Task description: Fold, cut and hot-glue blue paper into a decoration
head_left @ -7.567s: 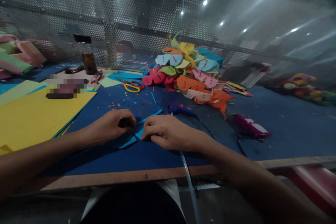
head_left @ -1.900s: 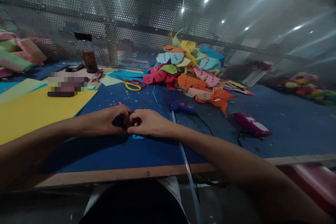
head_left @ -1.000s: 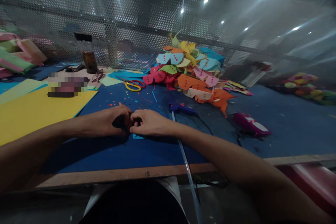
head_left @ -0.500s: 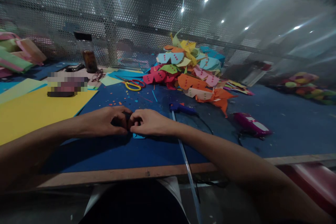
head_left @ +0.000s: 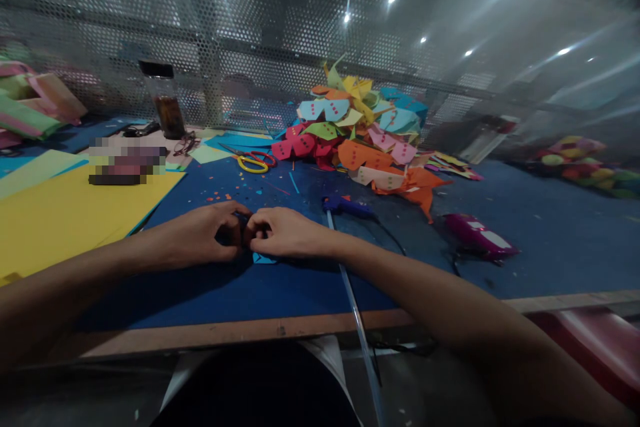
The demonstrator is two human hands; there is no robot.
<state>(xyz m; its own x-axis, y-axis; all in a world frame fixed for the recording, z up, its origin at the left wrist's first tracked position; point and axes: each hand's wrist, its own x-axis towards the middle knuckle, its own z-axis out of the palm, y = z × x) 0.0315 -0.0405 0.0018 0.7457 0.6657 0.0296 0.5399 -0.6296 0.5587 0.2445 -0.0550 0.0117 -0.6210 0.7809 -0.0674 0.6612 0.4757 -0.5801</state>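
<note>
Low over the blue tabletop, my left hand (head_left: 210, 233) and my right hand (head_left: 287, 232) meet fingertip to fingertip. A small piece of light blue folded paper (head_left: 263, 258) shows below my right hand, whose curled fingers grip it; the rest of the paper is covered. The fingers of my left hand are bent into a pinch against the right fingertips, and what lies between them is hidden. Beyond my right wrist is a blue glue gun (head_left: 347, 205) with a long clear glue stick (head_left: 356, 313) running over the table edge.
Yellow-handled scissors (head_left: 253, 161) lie behind my hands among paper scraps. A heap of coloured paper cut-outs (head_left: 367, 153) stands at the back. Yellow sheets (head_left: 90, 220), a blurred-out object (head_left: 127, 165) and a bottle (head_left: 167, 103) are left. A purple device (head_left: 480, 238) lies right.
My hands stay together in almost the same spot. The left hand has shifted slightly, its thumb drawing a little lower; the blue paper has hardly moved.
</note>
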